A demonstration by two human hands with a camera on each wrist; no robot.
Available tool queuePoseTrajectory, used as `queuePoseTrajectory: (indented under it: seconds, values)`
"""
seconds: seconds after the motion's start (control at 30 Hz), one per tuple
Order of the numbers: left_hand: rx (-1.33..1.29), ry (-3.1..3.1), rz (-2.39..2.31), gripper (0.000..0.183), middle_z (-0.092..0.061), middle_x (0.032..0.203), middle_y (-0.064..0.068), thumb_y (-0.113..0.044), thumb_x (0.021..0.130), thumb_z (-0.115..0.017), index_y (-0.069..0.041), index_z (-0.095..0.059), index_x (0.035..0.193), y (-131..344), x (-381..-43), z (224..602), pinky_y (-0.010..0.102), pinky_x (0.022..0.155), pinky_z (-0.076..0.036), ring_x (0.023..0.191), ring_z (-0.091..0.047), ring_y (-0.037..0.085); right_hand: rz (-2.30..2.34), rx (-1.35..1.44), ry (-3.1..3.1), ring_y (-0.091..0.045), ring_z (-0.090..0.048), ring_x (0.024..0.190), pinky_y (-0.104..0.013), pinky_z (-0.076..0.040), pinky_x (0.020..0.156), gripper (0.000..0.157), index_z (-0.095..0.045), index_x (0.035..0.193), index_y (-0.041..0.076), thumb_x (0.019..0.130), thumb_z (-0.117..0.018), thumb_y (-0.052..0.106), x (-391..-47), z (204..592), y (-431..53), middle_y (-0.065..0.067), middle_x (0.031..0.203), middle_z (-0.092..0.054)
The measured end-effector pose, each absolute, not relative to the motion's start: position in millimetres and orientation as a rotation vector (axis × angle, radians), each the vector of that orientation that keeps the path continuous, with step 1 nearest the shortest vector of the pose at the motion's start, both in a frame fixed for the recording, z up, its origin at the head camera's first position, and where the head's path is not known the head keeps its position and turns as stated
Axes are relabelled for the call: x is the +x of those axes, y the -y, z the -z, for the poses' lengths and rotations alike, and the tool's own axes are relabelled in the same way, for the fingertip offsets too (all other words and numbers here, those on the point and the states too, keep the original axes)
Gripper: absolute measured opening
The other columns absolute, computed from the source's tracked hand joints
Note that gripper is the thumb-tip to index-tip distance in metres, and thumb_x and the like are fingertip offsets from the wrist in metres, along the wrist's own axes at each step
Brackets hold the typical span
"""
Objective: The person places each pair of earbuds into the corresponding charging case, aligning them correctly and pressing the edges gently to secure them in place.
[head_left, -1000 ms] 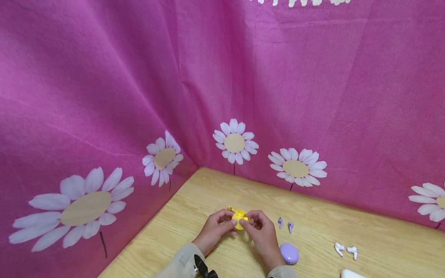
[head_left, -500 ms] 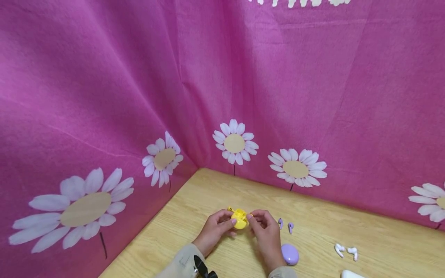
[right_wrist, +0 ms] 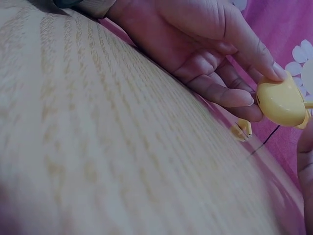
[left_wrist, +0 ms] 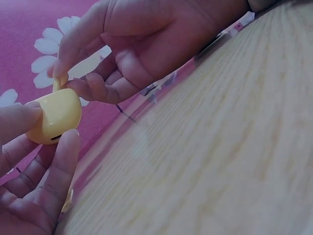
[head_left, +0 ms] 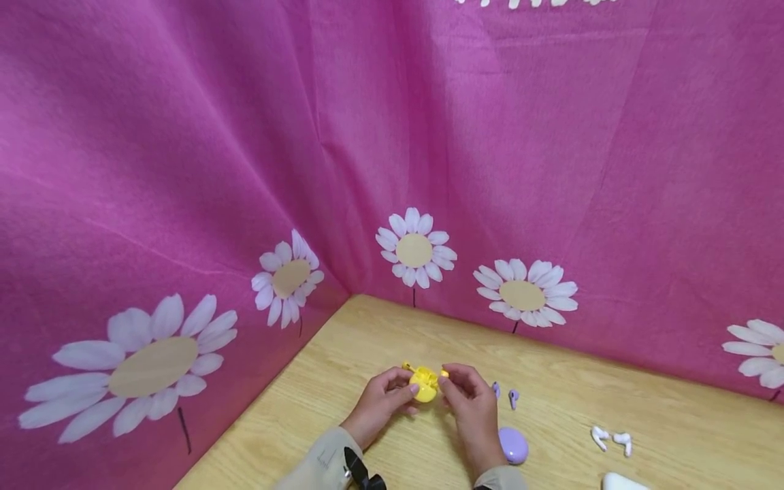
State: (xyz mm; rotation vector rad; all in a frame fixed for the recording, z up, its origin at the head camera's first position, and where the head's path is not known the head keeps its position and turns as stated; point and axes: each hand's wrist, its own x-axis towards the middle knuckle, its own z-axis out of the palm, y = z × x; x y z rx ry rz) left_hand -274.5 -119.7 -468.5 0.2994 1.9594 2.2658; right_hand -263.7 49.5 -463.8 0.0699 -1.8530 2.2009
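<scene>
In the head view, my left hand [head_left: 381,403] holds a yellow earbud case [head_left: 424,385] with its lid up, above the table. Thumb and fingers grip the case [left_wrist: 61,115] from the sides, as the left wrist view shows. My right hand [head_left: 470,415] pinches a yellow earbud [head_left: 444,373] just right of the case. Only the stem of that earbud [left_wrist: 59,82] shows clearly in the left wrist view. A second yellow earbud [right_wrist: 242,129] lies on the table beyond the left hand. Part of the case's inside is too small to make out.
Two purple earbuds [head_left: 513,399] and a closed purple case [head_left: 513,446] lie right of my right hand. Farther right are two white earbuds [head_left: 623,444] and a partly cut-off white case [head_left: 621,482]. Pink flowered cloth [head_left: 527,170] walls the wooden table [head_left: 551,381] behind and left.
My right hand has drawn back to the right from over the case, with the yellow earbud between its fingers. The left hand keeps the case in nearly the same place.
</scene>
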Motion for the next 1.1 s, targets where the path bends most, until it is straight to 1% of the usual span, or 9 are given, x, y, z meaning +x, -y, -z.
queuePoseTrajectory:
  seconds: [0.1,0.23,0.4,0.5,0.7,0.83,0.97,1.1]
  values:
    - [0.308,-1.96,-2.261,0.034,-0.06,0.103,0.012,-0.014,0.089,-0.07,0.006,-0.058,0.114,119.7,-273.8,469.4,0.032,0.074,-0.059,0.086,-0.064,0.018,-2.169,0.059,1.878,-0.01,-0.062,0.078,-0.023,-0.056,0.064,0.027,-0.064,0.111,-0.003,0.086,-0.071,0.005,-262.4,463.8,-49.2,-0.014,0.099,-0.066]
    - [0.298,-1.961,-2.239,0.033,-0.06,0.101,0.01,-0.013,0.088,-0.07,0.006,-0.059,0.113,119.1,-273.2,470.1,0.031,0.073,-0.059,0.086,-0.064,0.017,-2.102,0.032,1.944,-0.011,-0.061,0.08,-0.018,-0.053,0.064,0.023,-0.069,0.106,0.001,0.085,-0.074,0.007,-261.4,462.7,-49.5,-0.01,0.095,-0.068]
    - [0.371,-2.011,-2.212,0.03,-0.061,0.101,0.01,-0.011,0.088,-0.07,0.005,-0.06,0.111,118.0,-274.7,469.3,0.03,0.072,-0.059,0.086,-0.064,0.018,-2.015,0.053,2.009,-0.014,-0.058,0.08,-0.016,-0.047,0.056,0.019,-0.073,0.101,0.009,0.082,-0.077,0.011,-262.8,460.6,-49.0,-0.007,0.089,-0.067]
    - [0.382,-2.032,-2.191,0.028,-0.062,0.101,0.009,-0.011,0.088,-0.07,0.004,-0.061,0.11,117.4,-275.0,468.2,0.029,0.071,-0.059,0.086,-0.065,0.018,-2.004,0.061,2.039,-0.014,-0.057,0.078,-0.016,-0.045,0.053,0.018,-0.074,0.1,0.01,0.082,-0.077,0.011,-263.9,460.5,-48.9,-0.008,0.089,-0.066]
    - [0.35,-2.052,-2.167,0.026,-0.062,0.099,0.009,-0.01,0.088,-0.07,0.003,-0.061,0.109,117.8,-274.6,467.1,0.029,0.07,-0.059,0.084,-0.064,0.018,-2.004,0.07,2.075,-0.015,-0.056,0.079,-0.017,-0.046,0.056,0.017,-0.074,0.1,0.01,0.083,-0.076,0.01,-264.8,461.9,-48.5,-0.007,0.095,-0.066]
    - [0.368,-2.061,-2.172,0.027,-0.062,0.1,0.01,-0.011,0.089,-0.07,0.002,-0.062,0.11,117.4,-275.4,465.8,0.031,0.071,-0.059,0.084,-0.065,0.018,-1.972,0.101,2.049,-0.015,-0.056,0.078,-0.016,-0.046,0.058,0.017,-0.075,0.099,0.011,0.082,-0.076,0.007,-266.2,462.1,-48.6,-0.007,0.094,-0.064]
    - [0.367,-2.027,-2.187,0.028,-0.062,0.1,0.009,-0.012,0.089,-0.07,0.003,-0.061,0.111,117.5,-274.2,466.9,0.032,0.071,-0.059,0.085,-0.065,0.018,-1.943,0.121,2.068,-0.014,-0.055,0.078,-0.017,-0.047,0.063,0.017,-0.075,0.097,0.011,0.081,-0.077,0.008,-265.6,464.0,-48.9,-0.007,0.096,-0.063]
    - [0.406,-2.005,-2.201,0.029,-0.062,0.101,0.009,-0.011,0.09,-0.068,0.005,-0.06,0.112,118.1,-273.7,468.1,0.032,0.072,-0.059,0.087,-0.065,0.018,-1.928,0.147,2.092,-0.015,-0.055,0.083,-0.02,-0.049,0.07,0.018,-0.075,0.1,0.011,0.082,-0.077,0.013,-264.8,464.9,-49.2,-0.006,0.103,-0.062]
